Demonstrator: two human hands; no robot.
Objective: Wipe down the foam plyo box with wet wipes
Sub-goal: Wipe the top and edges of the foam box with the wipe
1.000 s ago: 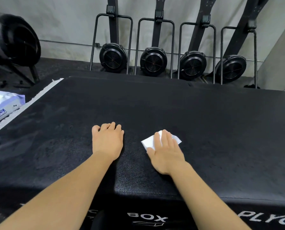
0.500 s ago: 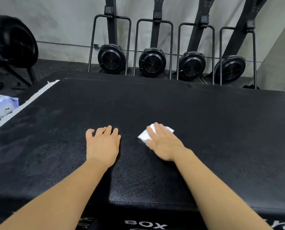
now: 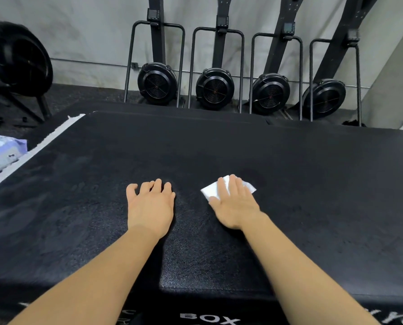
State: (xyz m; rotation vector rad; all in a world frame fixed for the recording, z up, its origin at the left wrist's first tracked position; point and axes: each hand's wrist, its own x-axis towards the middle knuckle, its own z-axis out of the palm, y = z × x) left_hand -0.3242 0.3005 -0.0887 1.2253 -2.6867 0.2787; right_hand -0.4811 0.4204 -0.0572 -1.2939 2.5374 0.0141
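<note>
The black foam plyo box (image 3: 313,184) fills most of the view, its textured top facing me and white lettering on its front face at the bottom. A folded white wet wipe (image 3: 211,191) lies on the top near the middle. My right hand (image 3: 235,205) presses flat on the wipe with straight fingers, covering most of it. My left hand (image 3: 150,205) rests palm down on the bare box top just left of the wipe, fingers slightly bent at the tips, holding nothing.
A pack of wet wipes (image 3: 1,158) lies at the left edge beyond a white strip (image 3: 31,152) along the box's side. Several black fan machines (image 3: 214,89) on stands line the grey wall behind. A large black machine (image 3: 15,62) stands at far left.
My right hand slid the wipe left and then back to the right across the box top. My left hand stayed resting on the box.
</note>
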